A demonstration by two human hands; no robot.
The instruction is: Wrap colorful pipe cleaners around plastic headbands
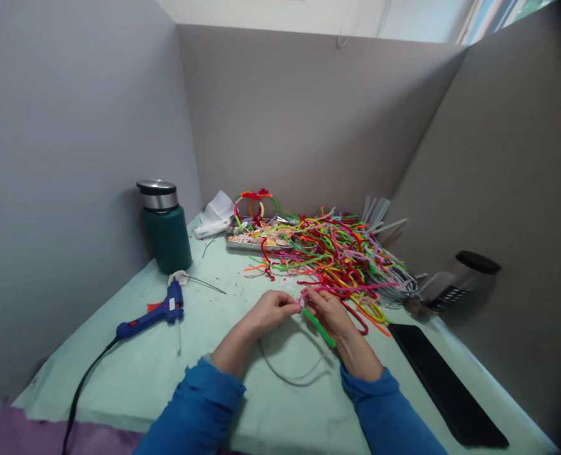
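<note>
My left hand [274,309] is closed in a pinch, thumb and index finger meeting on a thin grey wire hoop [289,381] that curves down below both hands. Closed around a pink pipe cleaner [363,288] is my right hand [330,313], its fingertips almost touching those of the left. The pink strand bends at the fingertips and its long end sticks out to the right. A fuzzy green section [319,327] runs under my right palm along the hoop. The exact join between pink, green and wire is hidden by my fingers.
A large heap of coloured pipe cleaners [341,246] lies ahead, beside a metal tray [256,246] of small decorations. To the left are a blue glue gun [154,311] and a green bottle [167,237]. A black slab [446,382] and clear jar [467,281] are right. Grey partitions surround the table.
</note>
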